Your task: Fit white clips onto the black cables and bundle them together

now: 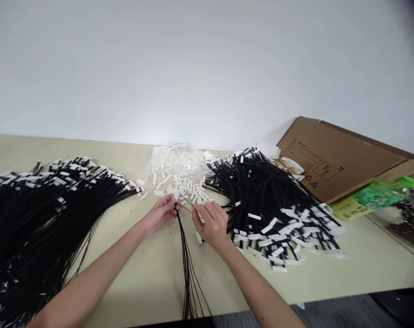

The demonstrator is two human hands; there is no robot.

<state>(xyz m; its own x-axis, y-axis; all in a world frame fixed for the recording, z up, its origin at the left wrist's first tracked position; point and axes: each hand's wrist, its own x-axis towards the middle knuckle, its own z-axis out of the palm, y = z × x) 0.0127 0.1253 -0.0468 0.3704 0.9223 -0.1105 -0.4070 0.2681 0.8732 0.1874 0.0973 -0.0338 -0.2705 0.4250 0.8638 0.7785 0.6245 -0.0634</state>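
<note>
My left hand [162,212] pinches the top ends of a thin bundle of black cords [189,269] that trails down over the table's near edge. My right hand [211,223] is beside it, fingers closed on one cord end, with a small white clip [198,237] showing under the palm. Just beyond both hands lies a heap of loose white plastic clips [179,175], partly on a clear bag.
A big pile of black cords with white tags [39,205] covers the table's left. Another such pile [271,205] fans out at the right. A flattened cardboard box [333,157] leans at the back right, with a green packet [378,193] next to it. The pale table [145,259] ends near me.
</note>
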